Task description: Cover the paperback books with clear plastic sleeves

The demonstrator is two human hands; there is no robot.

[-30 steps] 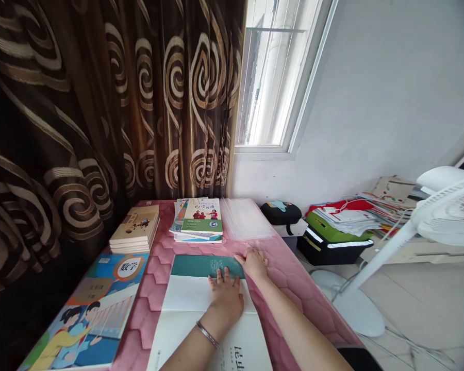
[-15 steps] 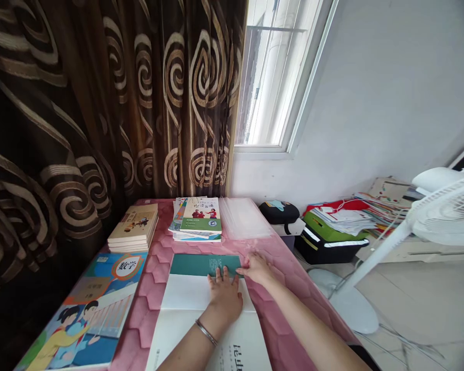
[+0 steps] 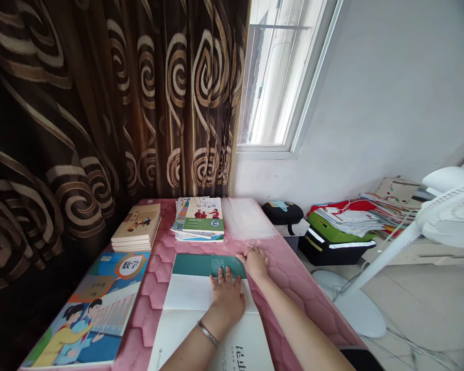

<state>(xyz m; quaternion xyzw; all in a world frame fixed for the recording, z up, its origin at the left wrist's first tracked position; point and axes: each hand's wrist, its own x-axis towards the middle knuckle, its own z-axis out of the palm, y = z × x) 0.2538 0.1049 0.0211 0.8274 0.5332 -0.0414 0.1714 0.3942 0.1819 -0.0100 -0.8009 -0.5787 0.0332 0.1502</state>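
A white and teal book lies flat on the pink quilted table cover, its teal band at the far end. My left hand, with a bangle on the wrist, lies flat on the book with fingers spread. Just beyond it, my right hand rests palm down at the book's far right corner, its fingertips on the teal edge and the table cover. Neither hand holds anything.
A large illustrated textbook lies at the left. At the back sit a stack of tan books, a stack of green-covered books and clear plastic sleeves. Brown curtains hang behind. A white fan and piled papers stand at the right.
My right hand slid slightly along the book's far right corner and back. My left hand stayed flat on the book.
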